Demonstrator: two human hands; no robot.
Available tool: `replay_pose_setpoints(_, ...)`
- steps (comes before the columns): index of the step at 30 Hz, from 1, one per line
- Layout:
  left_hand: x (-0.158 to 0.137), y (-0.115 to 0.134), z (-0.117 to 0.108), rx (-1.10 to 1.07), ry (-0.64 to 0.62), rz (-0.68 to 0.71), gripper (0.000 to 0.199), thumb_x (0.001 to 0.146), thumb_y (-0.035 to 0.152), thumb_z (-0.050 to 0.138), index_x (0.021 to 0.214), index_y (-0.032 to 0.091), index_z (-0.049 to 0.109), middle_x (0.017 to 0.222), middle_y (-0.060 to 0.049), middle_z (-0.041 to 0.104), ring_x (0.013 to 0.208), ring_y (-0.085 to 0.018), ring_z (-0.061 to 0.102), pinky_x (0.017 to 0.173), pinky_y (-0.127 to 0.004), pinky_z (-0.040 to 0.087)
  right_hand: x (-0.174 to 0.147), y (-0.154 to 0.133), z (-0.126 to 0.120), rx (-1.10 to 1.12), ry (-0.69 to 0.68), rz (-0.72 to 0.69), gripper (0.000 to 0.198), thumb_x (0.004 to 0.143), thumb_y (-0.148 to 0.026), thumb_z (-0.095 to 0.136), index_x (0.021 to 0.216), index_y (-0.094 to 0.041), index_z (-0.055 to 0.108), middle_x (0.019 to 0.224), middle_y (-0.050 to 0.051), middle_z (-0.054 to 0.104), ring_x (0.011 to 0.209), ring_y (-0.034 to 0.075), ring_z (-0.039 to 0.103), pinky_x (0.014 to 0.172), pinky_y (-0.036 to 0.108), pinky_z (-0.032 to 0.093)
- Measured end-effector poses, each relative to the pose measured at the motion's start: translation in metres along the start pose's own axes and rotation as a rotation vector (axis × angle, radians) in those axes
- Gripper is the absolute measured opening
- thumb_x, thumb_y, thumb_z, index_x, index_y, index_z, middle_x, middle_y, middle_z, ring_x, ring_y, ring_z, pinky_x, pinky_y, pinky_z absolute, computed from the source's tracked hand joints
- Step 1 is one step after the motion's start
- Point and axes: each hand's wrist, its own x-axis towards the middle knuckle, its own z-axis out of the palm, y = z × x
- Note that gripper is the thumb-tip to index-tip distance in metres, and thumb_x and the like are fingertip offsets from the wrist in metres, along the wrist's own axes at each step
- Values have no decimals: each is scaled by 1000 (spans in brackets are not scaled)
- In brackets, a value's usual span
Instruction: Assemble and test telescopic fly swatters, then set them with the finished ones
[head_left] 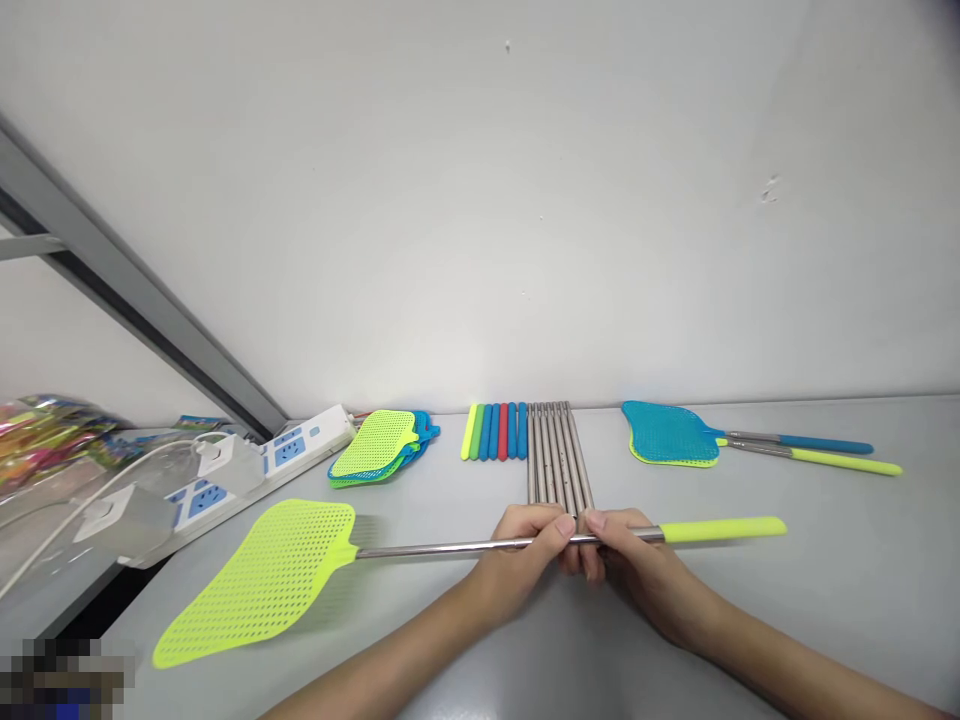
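A yellow-green fly swatter (262, 575) with an extended telescopic metal rod lies across in front of me, its perforated head to the left and its yellow grip (724, 529) to the right. My left hand (531, 540) is closed around the middle of the rod. My right hand (630, 550) grips the rod just left of the yellow grip, and the thumbs of both hands nearly meet. Behind the hands lies a row of bare metal rods (553, 450), their near ends partly hidden. Beside them is a row of coloured grips (493, 432) in yellow, green, blue and red.
Loose swatter heads (375, 445) in yellow, green and blue are stacked at the back left. Two swatters, a blue one (671, 432) over a yellow one, lie at the back right. A power strip (292, 450) with white plugs and colourful plastic packaging (60, 440) occupy the left.
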Motion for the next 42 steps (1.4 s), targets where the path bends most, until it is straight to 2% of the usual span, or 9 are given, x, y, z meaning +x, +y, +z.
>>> replay_pose_setpoints(7, -1, -5, 1, -113, 29, 22, 42, 86, 28, 26, 57, 12, 53, 59, -6, 56, 66, -17, 52, 71, -30, 37, 0, -1, 2, -28, -12, 16, 41, 84, -33, 39, 48, -16, 51, 58, 4, 50, 63, 16, 46, 64, 29, 31)
replay_pose_setpoints(11, 0, -7, 1, -160, 39, 49, 54, 86, 37, 15, 56, 14, 53, 60, -8, 57, 69, -19, 54, 73, -32, 37, 0, -3, 2, -8, -8, 47, 43, 84, -33, 38, 45, -16, 48, 58, 4, 50, 63, 16, 45, 63, 28, 31)
replay_pose_setpoints(15, 0, -3, 1, -153, -17, 36, 64, 84, 45, 6, 56, 14, 54, 60, -9, 57, 68, -20, 52, 72, -33, 37, 0, -4, 3, -7, 19, 69, 43, 83, -34, 39, 45, -16, 49, 56, 3, 50, 61, 16, 45, 64, 28, 31)
replay_pose_setpoints(21, 1, -5, 2, -161, 23, 22, 57, 85, 36, 13, 54, 14, 55, 60, -8, 57, 70, -20, 53, 76, -33, 36, 1, -4, 3, 8, 47, 71, 44, 83, -33, 38, 43, -17, 47, 51, 2, 48, 56, 15, 42, 64, 28, 30)
replay_pose_setpoints(23, 0, -7, 2, -167, 6, 0, 53, 85, 32, 17, 54, 13, 56, 62, -8, 58, 73, -20, 54, 77, -33, 36, 1, -4, 2, 25, 44, 62, 44, 84, -32, 36, 43, -17, 46, 51, 2, 48, 55, 14, 41, 64, 29, 30)
replay_pose_setpoints(30, -1, -6, -6, -38, -33, -66, 52, 85, 36, 22, 59, 13, 61, 68, -9, 63, 81, -21, 55, 82, -32, 33, 0, -4, 1, 8, -55, 24, 41, 82, -34, 42, 44, -17, 43, 51, 2, 48, 57, 14, 43, 58, 27, 28)
replay_pose_setpoints(35, 0, -5, -7, -75, -99, -30, 53, 86, 32, 19, 61, 12, 61, 72, -9, 63, 81, -21, 55, 83, -32, 33, 0, -4, 1, -14, -50, 31, 42, 82, -35, 42, 44, -16, 43, 51, 2, 48, 56, 13, 43, 56, 26, 28)
replay_pose_setpoints(38, 0, -7, -6, -102, -84, -48, 52, 86, 34, 20, 56, 14, 58, 65, -8, 61, 76, -20, 55, 84, -32, 33, 0, -7, 3, 18, -43, 38, 44, 83, -33, 39, 43, -17, 43, 52, 3, 52, 57, 15, 48, 61, 28, 33)
replay_pose_setpoints(42, 0, -9, -6, -168, -77, -134, 50, 85, 35, 26, 45, 16, 48, 51, -5, 53, 64, -18, 53, 76, -32, 37, 1, -10, 4, 117, -71, 91, 43, 82, -33, 40, 43, -16, 46, 50, 3, 52, 56, 16, 52, 63, 29, 37)
